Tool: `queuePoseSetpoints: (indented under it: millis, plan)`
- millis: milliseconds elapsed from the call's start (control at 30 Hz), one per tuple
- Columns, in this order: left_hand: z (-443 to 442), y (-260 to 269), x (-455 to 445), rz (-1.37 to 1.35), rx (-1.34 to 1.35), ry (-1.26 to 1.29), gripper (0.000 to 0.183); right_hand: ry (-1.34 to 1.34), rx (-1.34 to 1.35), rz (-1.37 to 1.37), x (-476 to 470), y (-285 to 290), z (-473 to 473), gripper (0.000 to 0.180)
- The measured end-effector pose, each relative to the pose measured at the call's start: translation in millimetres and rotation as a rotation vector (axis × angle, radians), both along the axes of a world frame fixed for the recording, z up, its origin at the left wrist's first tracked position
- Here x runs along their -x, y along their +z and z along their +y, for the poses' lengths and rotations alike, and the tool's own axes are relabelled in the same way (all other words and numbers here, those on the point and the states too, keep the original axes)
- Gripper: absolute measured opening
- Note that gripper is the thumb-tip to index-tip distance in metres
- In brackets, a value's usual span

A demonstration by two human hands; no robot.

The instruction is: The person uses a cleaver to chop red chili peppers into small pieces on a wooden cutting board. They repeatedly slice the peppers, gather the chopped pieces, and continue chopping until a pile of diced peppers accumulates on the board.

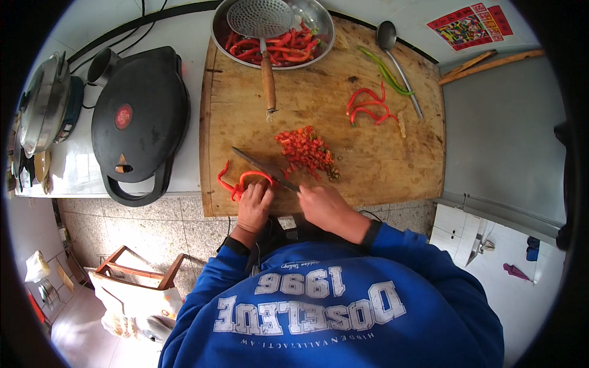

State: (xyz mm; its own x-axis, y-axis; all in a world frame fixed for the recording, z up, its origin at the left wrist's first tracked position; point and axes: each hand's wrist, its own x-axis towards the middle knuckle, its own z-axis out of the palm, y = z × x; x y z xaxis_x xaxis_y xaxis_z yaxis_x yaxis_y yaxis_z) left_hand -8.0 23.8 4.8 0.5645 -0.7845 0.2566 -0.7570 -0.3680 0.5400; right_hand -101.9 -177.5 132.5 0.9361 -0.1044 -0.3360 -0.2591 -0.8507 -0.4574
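My left hand (256, 204) presses several long red chili peppers (237, 188) against the wooden cutting board (377, 170), near its front left edge. In my right hand (324, 207) is the handle of a kitchen knife (262, 166), its blade slanting away to the far left. The blade lies between the whole peppers and a heap of chopped red chili (306, 149). My left fingertips are close to the blade, partly hidden behind the hand.
A steel bowl (329, 43) of red chilies stands at the back, a skimmer (268, 85) resting across it. To the right lie loose red chilies (368, 106), green chilies (382, 69) and a metal ladle (405, 73). A black electric griddle (138, 124) sits left of the board.
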Motion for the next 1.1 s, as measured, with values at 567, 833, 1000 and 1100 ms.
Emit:
queuePoseSetpoints:
  millis: [567, 833, 1000, 1100]
  plan:
    - [-4.1, -1.3, -2.1, 0.024, 0.063, 0.045, 0.027, -0.017, -0.063, 0.049, 9.0, 28.1, -5.9, 0.019]
    - [-3.8, -0.3, -1.9, 0.018, 0.078, 0.043, 0.029, -0.036, -0.054, -0.111, -28.1, -15.2, 3.4, 0.018]
    - [-2.3, -2.8, -0.3, 0.036, 0.062, 0.047, 0.026, -0.072, -0.076, -0.044, -11.3, 6.6, -0.6, 0.021]
    - [-1.9, -5.5, -0.5, 0.026, 0.070, 0.041, 0.029, -0.040, -0.074, 0.039, 2.3, 22.7, -5.8, 0.020]
